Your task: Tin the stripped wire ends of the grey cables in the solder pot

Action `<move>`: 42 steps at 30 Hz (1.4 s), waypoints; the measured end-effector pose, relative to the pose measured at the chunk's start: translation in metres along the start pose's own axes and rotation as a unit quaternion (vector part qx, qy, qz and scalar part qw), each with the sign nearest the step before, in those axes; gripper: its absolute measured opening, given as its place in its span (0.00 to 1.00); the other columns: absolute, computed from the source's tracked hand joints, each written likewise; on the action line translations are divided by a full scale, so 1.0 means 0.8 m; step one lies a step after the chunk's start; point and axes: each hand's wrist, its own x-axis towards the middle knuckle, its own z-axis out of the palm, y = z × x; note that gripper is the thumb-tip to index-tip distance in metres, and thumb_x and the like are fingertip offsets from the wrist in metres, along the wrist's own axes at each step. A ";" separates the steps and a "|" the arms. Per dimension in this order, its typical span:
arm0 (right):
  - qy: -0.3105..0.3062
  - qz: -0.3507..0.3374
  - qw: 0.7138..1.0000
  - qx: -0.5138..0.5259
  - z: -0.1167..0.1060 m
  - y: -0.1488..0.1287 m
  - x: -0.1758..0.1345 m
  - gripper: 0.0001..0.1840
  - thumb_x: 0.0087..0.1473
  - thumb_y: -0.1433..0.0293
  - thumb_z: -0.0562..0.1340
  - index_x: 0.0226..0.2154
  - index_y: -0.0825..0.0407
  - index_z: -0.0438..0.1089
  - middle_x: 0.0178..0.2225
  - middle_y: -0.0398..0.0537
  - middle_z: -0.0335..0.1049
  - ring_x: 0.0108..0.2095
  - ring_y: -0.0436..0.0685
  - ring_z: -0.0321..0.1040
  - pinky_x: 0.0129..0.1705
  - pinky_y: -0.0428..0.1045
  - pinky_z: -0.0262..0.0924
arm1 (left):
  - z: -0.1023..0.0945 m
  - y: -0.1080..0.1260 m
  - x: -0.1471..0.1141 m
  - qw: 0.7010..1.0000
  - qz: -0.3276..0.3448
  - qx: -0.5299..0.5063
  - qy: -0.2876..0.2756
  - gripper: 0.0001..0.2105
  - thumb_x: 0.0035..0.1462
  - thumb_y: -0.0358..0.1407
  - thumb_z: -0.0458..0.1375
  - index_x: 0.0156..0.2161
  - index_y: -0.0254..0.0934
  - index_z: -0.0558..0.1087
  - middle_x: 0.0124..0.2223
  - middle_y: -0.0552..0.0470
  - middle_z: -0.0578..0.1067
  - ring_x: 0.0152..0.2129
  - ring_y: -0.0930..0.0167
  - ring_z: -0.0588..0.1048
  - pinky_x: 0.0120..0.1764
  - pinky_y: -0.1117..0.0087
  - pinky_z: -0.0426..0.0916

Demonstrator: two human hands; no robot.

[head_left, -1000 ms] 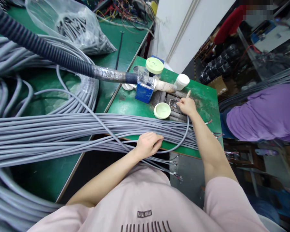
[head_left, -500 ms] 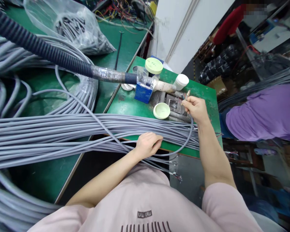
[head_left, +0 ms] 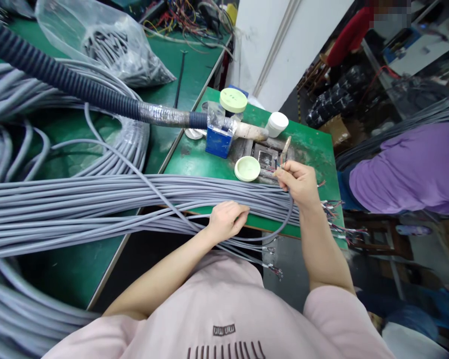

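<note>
My right hand [head_left: 298, 183] pinches the end of a grey cable [head_left: 290, 204], with thin coloured wires [head_left: 277, 167] showing at its fingertips. They are just in front of a small square metal pot [head_left: 265, 157] with a shiny surface. A tan stick-like piece [head_left: 285, 149] stands out past those fingers. My left hand [head_left: 228, 219] is closed over the front of a long bundle of grey cables [head_left: 194, 192]; its fingertips are hidden, so I cannot tell what it grips. The held cable loops down and back towards that hand.
A pale green lid [head_left: 247, 168], a white jar [head_left: 277, 123], a green-lidded jar [head_left: 233, 100] and a blue block [head_left: 217, 141] surround the pot. A ribbed hose [head_left: 108, 99] ends above it. Cable coils [head_left: 130, 134] lie left. A person in purple [head_left: 426, 164] is at right.
My right hand has drawn back towards me with the cable end, away from the pot, uncovering more of the tan piece. My left hand has stayed put. The view has shifted slightly.
</note>
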 end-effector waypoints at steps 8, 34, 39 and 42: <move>-0.004 0.032 0.997 0.071 0.010 -0.001 -0.005 0.18 0.47 0.56 0.69 0.22 0.53 0.69 0.14 0.38 0.61 0.14 0.45 0.52 0.15 0.42 0.45 | -0.001 0.001 0.002 1.000 -0.005 -0.018 0.000 0.06 0.60 0.29 0.52 0.35 0.36 0.71 0.24 0.53 0.72 0.21 0.74 0.69 0.28 0.71 0.59; 0.000 0.031 0.996 0.078 0.066 -0.033 -0.074 0.09 0.51 0.61 0.65 0.26 0.48 0.69 0.18 0.38 0.63 0.16 0.49 0.56 0.16 0.45 0.54 | -0.008 0.064 0.049 0.637 -0.450 -0.618 0.097 0.18 0.39 0.42 0.71 0.29 0.34 0.68 0.21 0.59 0.67 0.17 0.81 0.64 0.22 0.78 0.62; -0.020 0.045 0.993 0.107 0.065 -0.028 -0.072 0.11 0.48 0.60 0.67 0.26 0.49 0.68 0.20 0.39 0.64 0.18 0.49 0.60 0.20 0.45 0.58 | -0.012 0.065 0.051 0.604 -0.465 -0.642 0.086 0.19 0.38 0.42 0.72 0.28 0.34 0.68 0.21 0.59 0.66 0.17 0.80 0.63 0.22 0.78 0.61; -0.021 0.031 0.993 0.109 0.064 -0.026 -0.069 0.14 0.44 0.59 0.69 0.25 0.49 0.66 0.22 0.40 0.65 0.23 0.51 0.63 0.25 0.47 0.62 | -0.012 0.065 0.053 0.579 -0.470 -0.662 0.078 0.19 0.38 0.42 0.72 0.29 0.34 0.68 0.21 0.59 0.66 0.17 0.81 0.63 0.22 0.78 0.61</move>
